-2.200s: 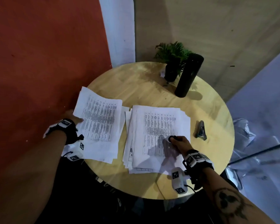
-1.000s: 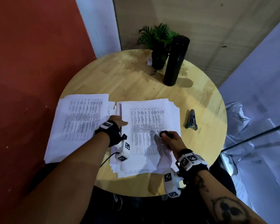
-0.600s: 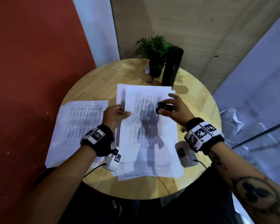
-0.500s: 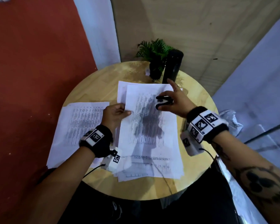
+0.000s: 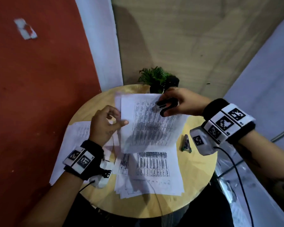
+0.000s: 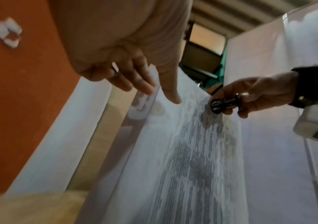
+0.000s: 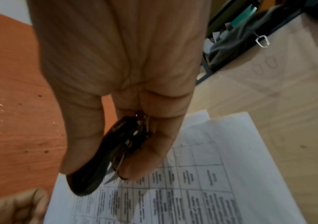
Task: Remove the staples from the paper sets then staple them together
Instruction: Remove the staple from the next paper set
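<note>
The left hand [image 5: 105,123] pinches the left edge of the lifted paper [image 5: 151,123]. The right hand [image 5: 179,104] grips the black staple remover [image 5: 166,106] at its top right corner, above the counter [image 5: 198,174].

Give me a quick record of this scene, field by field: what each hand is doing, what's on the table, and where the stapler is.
left hand: pinches the left edge of the lifted paper set
right hand: holds the black staple remover at the set's top edge
table: round, wooden
paper stack: lies flat under the lifted set
second paper pile: lies on the table's left side
stapler: on the table, right of the stack, untouched
plant: at the far edge
</note>
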`<state>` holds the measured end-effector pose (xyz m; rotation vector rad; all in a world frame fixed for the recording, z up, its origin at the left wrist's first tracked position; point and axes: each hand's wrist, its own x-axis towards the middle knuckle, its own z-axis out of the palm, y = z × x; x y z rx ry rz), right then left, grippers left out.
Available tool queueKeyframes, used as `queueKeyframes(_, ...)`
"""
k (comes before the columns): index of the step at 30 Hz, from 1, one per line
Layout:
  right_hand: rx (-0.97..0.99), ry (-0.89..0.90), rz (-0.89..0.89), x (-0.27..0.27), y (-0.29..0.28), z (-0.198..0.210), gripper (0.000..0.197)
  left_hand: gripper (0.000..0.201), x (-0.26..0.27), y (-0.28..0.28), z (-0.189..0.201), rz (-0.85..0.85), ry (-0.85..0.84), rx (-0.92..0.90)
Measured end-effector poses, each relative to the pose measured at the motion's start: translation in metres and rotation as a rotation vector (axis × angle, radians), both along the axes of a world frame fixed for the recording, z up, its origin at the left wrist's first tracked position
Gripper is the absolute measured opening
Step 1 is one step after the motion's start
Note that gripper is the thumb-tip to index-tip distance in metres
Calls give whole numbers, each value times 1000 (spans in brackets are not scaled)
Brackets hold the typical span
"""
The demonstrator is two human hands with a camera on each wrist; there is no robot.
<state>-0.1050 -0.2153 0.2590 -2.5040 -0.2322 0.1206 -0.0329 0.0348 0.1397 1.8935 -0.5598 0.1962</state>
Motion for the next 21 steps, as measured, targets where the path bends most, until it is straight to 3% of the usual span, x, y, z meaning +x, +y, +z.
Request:
queueKeyframes(3,-55,-62,51,-12,8,28,40,67,-9,5,41,162,-260,0)
queueKeyframes(6,-96,-129,94,-23,15,51,40,87,-20,-4,92,189,-494,249)
queueKeyframes(8,-93,-161,112,-30,19,64,39,77,-29,-12,122,184,-458,349)
queueKeyframes(11,-19,-196,98,-43,22,80,39,45,-38,-20,147,233,-445,344)
queueKeyframes(14,59,-249,89,-54,20,88,39,51,-40,-21,164,188,-414,349)
queueKeyframes(16,88,-273,92,-60,20,93,38,53,-38,-18,171,46,-363,262)
queueKeyframes(21,120,-320,121,-71,23,107,39,36,-39,-21,187,-62,-318,198)
